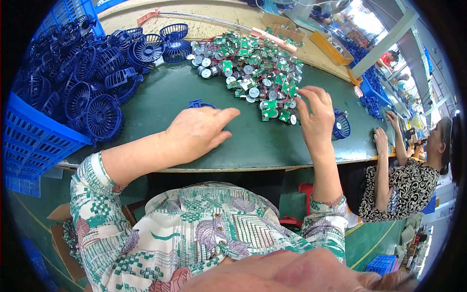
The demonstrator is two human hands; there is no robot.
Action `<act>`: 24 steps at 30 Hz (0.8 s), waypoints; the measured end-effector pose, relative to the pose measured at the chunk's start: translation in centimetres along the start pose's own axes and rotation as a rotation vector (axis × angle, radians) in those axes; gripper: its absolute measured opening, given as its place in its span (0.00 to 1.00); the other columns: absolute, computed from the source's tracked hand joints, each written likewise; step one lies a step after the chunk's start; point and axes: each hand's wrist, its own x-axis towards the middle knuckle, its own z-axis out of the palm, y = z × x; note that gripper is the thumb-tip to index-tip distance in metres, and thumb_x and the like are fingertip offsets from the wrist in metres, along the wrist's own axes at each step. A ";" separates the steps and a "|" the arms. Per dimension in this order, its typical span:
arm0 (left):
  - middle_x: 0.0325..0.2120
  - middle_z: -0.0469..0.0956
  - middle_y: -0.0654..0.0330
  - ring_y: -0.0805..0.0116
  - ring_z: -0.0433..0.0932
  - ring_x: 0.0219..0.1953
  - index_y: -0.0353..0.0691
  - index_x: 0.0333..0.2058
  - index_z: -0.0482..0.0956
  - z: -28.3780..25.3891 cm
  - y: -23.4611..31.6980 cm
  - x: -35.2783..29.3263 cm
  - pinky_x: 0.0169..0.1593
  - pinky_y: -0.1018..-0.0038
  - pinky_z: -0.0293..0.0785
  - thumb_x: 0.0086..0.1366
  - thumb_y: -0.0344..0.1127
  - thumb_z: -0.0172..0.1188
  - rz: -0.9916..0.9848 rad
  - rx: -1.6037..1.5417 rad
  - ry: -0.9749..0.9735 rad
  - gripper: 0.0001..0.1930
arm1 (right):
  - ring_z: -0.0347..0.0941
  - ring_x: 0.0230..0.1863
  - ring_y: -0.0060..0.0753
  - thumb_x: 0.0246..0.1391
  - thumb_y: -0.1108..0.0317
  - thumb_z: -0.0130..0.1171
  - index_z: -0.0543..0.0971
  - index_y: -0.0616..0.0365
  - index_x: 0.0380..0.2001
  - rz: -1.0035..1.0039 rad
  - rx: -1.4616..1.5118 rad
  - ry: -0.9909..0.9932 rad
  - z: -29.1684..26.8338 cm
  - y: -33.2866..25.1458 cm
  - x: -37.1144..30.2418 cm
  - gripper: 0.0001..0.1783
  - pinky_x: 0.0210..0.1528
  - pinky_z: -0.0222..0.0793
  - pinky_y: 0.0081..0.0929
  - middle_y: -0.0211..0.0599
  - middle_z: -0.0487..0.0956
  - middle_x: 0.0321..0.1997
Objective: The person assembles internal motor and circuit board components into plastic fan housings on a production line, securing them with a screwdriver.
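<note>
My left hand (197, 132) is over the near part of the table, thumb and forefinger apart, nothing visible between them. Just beyond its knuckles a dark blue plastic piece (201, 104) shows, mostly hidden by the hand. At the right edge of a heap of green circuit boards with round silver motors and red wires (253, 73), my right hand (317, 114) is raised with its thumb and fingertips apart. I see nothing held there. Beside that hand's wrist, on the right, stands a round blue fan guard (341, 125), partly covered by the hand.
Many blue fan guards (102, 114) pile up at the left, by a blue crate (39, 141). A metal rod with pinkish ends (209, 20) lies along the back ledge, near a yellow tray (332, 47). On the right, a co-worker (404, 187) reaches over the same table.
</note>
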 end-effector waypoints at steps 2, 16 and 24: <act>0.34 0.78 0.55 0.54 0.77 0.38 0.39 0.49 0.73 0.0 -1.3 0.1 0.40 0.62 0.74 0.55 0.31 0.64 0.100 -0.019 0.266 0.21 | 0.72 0.45 0.45 0.47 0.69 0.66 0.81 0.58 0.37 -0.025 -0.051 -0.046 1.6 -0.1 0.9 0.12 0.46 0.68 0.38 0.40 0.78 0.42; 0.43 0.75 0.52 0.52 0.75 0.48 0.37 0.44 0.78 0.3 -4.1 -0.4 0.50 0.60 0.73 0.59 0.40 0.62 -0.093 -0.076 0.140 0.17 | 0.68 0.27 0.20 0.56 0.69 0.62 0.81 0.62 0.31 0.201 0.356 0.105 2.9 2.7 7.2 0.07 0.31 0.64 0.22 0.30 0.77 0.25; 0.43 0.77 0.50 0.49 0.76 0.46 0.37 0.48 0.75 -2.8 -5.2 -0.7 0.50 0.59 0.72 0.61 0.38 0.60 -0.114 -0.025 -0.076 0.18 | 0.71 0.36 0.16 0.59 0.69 0.59 0.81 0.64 0.32 0.366 0.454 -0.023 1.7 4.8 3.8 0.08 0.41 0.65 0.16 0.27 0.80 0.31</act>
